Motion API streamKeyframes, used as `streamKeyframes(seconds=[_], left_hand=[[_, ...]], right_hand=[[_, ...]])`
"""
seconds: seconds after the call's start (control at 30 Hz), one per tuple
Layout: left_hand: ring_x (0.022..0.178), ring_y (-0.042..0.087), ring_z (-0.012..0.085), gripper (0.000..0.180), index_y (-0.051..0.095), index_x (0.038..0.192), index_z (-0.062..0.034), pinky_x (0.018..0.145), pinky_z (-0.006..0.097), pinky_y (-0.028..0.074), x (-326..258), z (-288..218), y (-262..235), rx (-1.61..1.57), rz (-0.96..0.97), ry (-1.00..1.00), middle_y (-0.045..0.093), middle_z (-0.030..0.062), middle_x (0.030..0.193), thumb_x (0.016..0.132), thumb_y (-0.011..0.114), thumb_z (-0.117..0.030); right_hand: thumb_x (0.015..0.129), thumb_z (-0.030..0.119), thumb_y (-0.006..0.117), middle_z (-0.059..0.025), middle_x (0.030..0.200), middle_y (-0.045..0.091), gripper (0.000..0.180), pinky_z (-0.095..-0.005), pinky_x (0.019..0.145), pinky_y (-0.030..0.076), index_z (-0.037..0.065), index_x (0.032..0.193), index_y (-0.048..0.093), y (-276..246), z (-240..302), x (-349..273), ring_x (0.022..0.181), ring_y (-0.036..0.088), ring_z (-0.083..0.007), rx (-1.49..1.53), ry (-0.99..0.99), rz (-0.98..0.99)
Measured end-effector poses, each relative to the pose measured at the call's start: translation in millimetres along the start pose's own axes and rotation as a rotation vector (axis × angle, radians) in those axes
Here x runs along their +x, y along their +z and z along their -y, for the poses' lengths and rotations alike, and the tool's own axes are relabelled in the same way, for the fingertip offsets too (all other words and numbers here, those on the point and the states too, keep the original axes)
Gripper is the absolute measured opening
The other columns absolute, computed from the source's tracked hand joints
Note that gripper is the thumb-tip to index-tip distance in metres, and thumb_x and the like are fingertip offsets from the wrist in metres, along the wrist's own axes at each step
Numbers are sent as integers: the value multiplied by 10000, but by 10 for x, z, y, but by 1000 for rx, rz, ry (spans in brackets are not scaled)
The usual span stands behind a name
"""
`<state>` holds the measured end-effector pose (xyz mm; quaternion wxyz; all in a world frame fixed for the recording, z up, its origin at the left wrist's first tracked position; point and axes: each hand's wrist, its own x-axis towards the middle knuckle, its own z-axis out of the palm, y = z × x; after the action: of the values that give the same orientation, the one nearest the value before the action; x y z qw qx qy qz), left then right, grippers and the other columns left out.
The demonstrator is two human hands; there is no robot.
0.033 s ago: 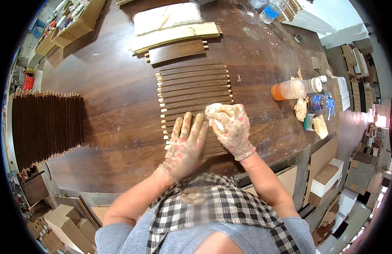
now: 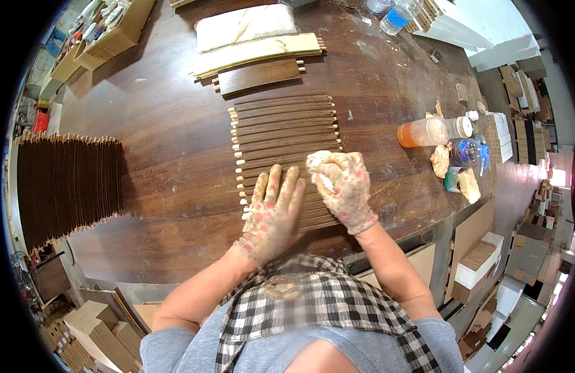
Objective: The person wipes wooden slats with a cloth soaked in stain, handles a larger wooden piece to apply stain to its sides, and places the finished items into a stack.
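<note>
in the head view, the left hand (image 2: pixel 270 214) is lying flat on the dark slats (image 2: pixel 284 133), which are reaching toward the near edge of the table (image 2: pixel 175 193); the right hand (image 2: pixel 345 186) is clenching a white cloth (image 2: pixel 314 163) over their right side. the table is giving room toward the dark stack (image 2: pixel 70 186) left and bottles (image 2: pixel 416 133) right.

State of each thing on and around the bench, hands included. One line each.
Left hand: gloved, fingers extended over the slats
Right hand: gloved, closed on the white wad
White wad: bunched up
Middle slats: laid side by side
Left slats: packed tightly together
Bottle: partly filled, orange liquid
Cardboard box: open, filled
</note>
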<state>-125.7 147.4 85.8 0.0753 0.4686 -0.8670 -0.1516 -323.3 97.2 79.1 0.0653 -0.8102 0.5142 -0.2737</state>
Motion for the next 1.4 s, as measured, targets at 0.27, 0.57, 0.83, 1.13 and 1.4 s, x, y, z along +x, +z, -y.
streamKeyframes(seconds=[0.27, 0.57, 0.83, 1.13, 1.4], left_hand=[[1496, 246, 468, 1091, 406, 1502, 20, 1232, 586, 203, -14, -12, 29, 50, 2, 7, 320, 228, 1599, 653, 868, -486], [1503, 233, 468, 1086, 419, 1487, 27, 1232, 582, 202, -1, 9, 75, 44, -40, 11, 315, 227, 1602, 639, 880, -471], [1509, 211, 477, 1121, 392, 1502, 36, 1237, 588, 187, -18, -9, 6, 18, -21, 9, 280, 241, 1619, 624, 888, -454], [1507, 218, 478, 1076, 397, 1498, 42, 1237, 586, 183, 8, -19, 12, 38, -18, -3, 296, 239, 1612, 652, 873, -422], [1491, 251, 482, 958, 413, 1475, 58, 1231, 586, 198, 16, -15, 15, 32, -75, -1, 319, 246, 1595, 725, 815, -382]], right_hand=[[802, 153, 755, -95, 1017, 641, 163, -437, 858, 496, 87, 926, 673, -135, -35, 98, 989, 584, -290, -61, 26, -24], [811, 181, 769, -107, 1012, 651, 167, -421, 848, 504, 76, 919, 698, -272, -637, -99, 941, 600, -305, -93, 129, 6], [829, 186, 736, -77, 989, 636, 127, -414, 841, 505, 142, 948, 731, -224, -390, -74, 966, 573, -273, -376, 80, 180], [816, 171, 759, -77, 1073, 642, 158, -417, 840, 525, 123, 958, 711, -100, -105, 51, 996, 587, -288, 35, 17, 46], [813, 196, 762, -77, 1085, 634, 156, -414, 833, 520, 132, 943, 703, -287, -419, 52, 1017, 589, -274, -74, 73, -60]])
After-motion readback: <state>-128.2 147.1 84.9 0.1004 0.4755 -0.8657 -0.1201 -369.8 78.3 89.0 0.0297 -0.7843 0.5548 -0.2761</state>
